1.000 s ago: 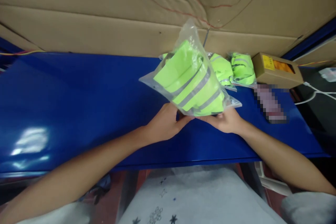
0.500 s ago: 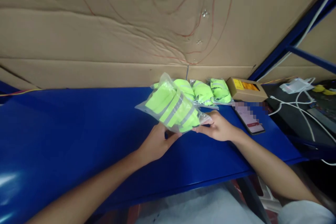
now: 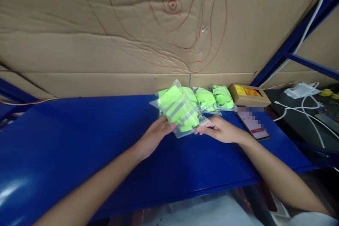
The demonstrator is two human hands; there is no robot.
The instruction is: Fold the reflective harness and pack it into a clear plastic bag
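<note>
A clear plastic bag (image 3: 180,109) holds folded neon-yellow fabric with grey reflective stripes. It is tilted above the blue table (image 3: 79,141), between my two hands. My left hand (image 3: 157,130) grips the bag's lower left side, thumb on top and the other fingers hidden under it. At the lower right corner, my right hand (image 3: 215,129) pinches the plastic edge between thumb and fingers. Behind the held bag lie more bags of the same striped fabric, among them a middle bag (image 3: 206,99) and a right-hand bag (image 3: 222,97), in a row along the back.
A cardboard box (image 3: 249,95) with a yellow label stands at the back right. In front of it lies a phone (image 3: 253,123). White cables (image 3: 304,107) run over a dark surface on the right. A cardboard wall (image 3: 119,53) with red drawn lines rises behind the table.
My left hand has shifted up onto the bag's side, its thumb now lying over the plastic. The bag has turned slightly. The camera view has tipped upward, showing more of the wall drawing.
</note>
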